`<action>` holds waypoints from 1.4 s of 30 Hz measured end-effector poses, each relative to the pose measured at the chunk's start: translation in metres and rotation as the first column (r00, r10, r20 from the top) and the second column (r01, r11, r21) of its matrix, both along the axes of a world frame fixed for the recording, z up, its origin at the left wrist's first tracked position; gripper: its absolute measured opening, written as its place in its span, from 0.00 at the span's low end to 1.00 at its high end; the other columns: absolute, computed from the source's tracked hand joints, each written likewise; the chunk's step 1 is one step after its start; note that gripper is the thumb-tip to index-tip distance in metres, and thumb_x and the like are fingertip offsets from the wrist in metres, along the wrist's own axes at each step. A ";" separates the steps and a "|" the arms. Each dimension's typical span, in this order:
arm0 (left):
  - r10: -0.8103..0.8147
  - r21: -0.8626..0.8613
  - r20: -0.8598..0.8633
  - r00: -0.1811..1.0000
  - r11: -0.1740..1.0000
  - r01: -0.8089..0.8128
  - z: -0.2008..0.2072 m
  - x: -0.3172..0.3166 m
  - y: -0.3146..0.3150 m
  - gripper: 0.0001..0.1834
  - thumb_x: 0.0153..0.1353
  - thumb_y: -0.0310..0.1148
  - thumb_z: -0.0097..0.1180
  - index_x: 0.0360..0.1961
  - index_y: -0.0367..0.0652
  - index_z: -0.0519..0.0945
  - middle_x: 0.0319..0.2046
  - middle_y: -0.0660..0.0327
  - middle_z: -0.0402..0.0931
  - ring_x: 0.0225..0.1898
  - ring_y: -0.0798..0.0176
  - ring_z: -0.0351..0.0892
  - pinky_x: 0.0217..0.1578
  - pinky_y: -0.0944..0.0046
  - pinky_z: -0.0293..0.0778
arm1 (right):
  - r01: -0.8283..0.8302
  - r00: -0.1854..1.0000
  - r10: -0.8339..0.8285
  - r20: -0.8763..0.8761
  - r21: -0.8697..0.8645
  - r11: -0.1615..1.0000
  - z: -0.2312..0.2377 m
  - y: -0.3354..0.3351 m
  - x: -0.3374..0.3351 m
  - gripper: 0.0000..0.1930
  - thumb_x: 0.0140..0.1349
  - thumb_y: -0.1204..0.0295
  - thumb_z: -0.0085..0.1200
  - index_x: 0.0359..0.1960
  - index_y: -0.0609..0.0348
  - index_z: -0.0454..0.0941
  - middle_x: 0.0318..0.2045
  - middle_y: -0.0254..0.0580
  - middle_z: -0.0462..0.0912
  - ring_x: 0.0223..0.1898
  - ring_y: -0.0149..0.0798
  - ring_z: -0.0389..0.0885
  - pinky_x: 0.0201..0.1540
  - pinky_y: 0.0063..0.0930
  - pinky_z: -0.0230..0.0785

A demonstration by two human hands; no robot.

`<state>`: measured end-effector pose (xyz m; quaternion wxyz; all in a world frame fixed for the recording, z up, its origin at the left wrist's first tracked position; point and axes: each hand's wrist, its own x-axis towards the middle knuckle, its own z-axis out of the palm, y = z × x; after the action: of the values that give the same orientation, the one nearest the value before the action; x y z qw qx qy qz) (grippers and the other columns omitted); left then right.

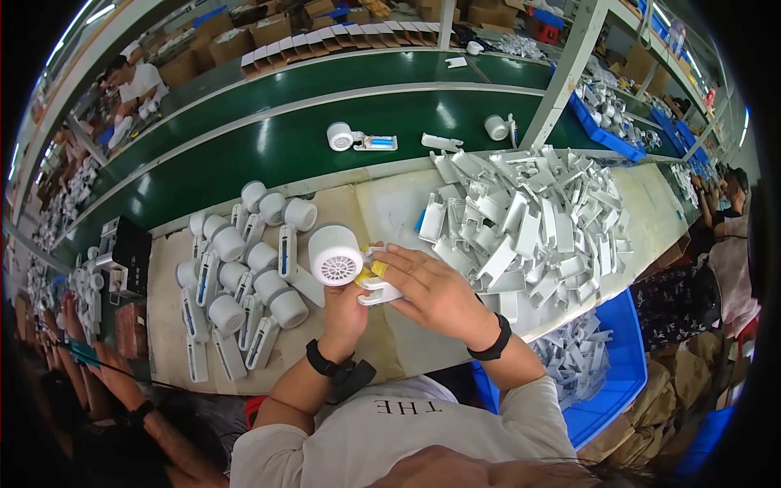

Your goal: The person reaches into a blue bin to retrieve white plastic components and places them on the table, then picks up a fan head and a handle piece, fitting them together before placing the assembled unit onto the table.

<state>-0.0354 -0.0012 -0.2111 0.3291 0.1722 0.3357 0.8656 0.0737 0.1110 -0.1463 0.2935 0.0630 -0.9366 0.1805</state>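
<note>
Two hands meet above the cream table, a white device between them, its round grilled head to the left. Left hand: grasping the device just below the head. Right hand: fingers closed over the handle end, yellow wrap at fingertips. Similar devices heaped left; white plastic shells piled right; blue bin below the shells.
</note>
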 end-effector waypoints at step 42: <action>0.107 0.060 -0.222 0.969 0.994 -0.096 0.022 -0.004 -0.008 0.16 0.59 0.27 0.50 0.48 0.34 0.69 0.43 0.50 0.74 0.46 0.54 0.74 0.51 0.56 0.67 | 0.087 0.972 0.113 0.205 -0.764 0.639 -0.027 0.012 -0.001 0.19 0.55 0.70 0.56 0.46 0.66 0.70 0.41 0.44 0.76 0.38 0.33 0.77 0.41 0.22 0.68</action>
<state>-0.0390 -0.0094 -0.1887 0.2402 0.2598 0.3580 0.8641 0.0728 0.1230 -0.1729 0.1788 -0.0827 -0.7983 0.5692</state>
